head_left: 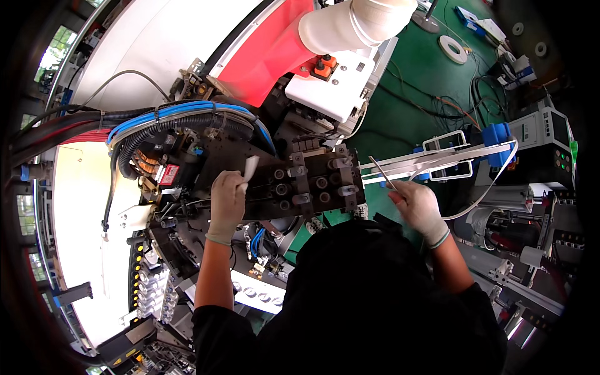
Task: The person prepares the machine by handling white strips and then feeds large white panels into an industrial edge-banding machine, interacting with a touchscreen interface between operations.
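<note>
My left hand [228, 199], in a whitish glove, is closed at the left part of a dark metal fixture [269, 204]. A short white strip [251, 166], perhaps cloth or paper, sticks up from its fingers. My right hand [417, 207], gloved too with bare fingertips showing, pinches a thin metal rod [379, 169] to the right of the fixture. The rod slants up and left; its exact kind is too small to tell. Round bushings [282, 189] and several small clamps [301, 199] sit on top of the fixture.
Blue and black hoses [187, 107] arch over the machine at left. A white duct [356, 28] and a white cover with orange connectors [322, 70] stand ahead. Pale rails [431, 161] run right toward a boxed control unit [544, 147]. Cables trail across the green floor [406, 87].
</note>
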A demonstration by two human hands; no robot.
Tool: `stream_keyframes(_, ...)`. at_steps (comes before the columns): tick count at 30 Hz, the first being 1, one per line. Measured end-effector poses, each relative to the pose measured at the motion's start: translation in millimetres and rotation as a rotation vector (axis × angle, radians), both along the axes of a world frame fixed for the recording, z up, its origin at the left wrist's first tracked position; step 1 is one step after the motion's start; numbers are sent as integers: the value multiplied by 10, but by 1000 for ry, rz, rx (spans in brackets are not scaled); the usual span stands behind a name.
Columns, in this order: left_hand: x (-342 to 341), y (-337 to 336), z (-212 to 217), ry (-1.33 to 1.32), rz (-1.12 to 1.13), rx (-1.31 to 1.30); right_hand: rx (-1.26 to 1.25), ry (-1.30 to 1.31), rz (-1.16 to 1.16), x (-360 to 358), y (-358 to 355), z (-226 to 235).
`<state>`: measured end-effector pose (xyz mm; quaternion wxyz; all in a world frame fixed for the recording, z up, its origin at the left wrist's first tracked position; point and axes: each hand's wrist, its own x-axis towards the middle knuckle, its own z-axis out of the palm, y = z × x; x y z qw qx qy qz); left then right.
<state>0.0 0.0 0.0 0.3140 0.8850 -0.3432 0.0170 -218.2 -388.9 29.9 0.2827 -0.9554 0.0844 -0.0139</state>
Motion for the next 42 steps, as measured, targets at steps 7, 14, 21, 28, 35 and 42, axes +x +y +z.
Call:
stream_keyframes(7,-221,-333,155,-78,37,-107,-215,270,209,242,-198,-192)
stream_keyframes(14,-263,-1102,435,-180,-88,-177,-240,225,495,921,-532,-462)
stream_keyframes(21,-364,-1674,1221,-292,-209,-366,-353,277,572,1233,-251,-498)
stream_keyframes(28,-307,-1632,1394,-467,-68,-311,-184,181,596,930,-681,-348)
stream_keyframes(35,-509,-1767,619,-105,-51,-56,-152,156,435,682,-1041,-220)
stream_keyframes(42,-186,-1422,598,-185,46,42,-156,79,393,586,-1095,-428)
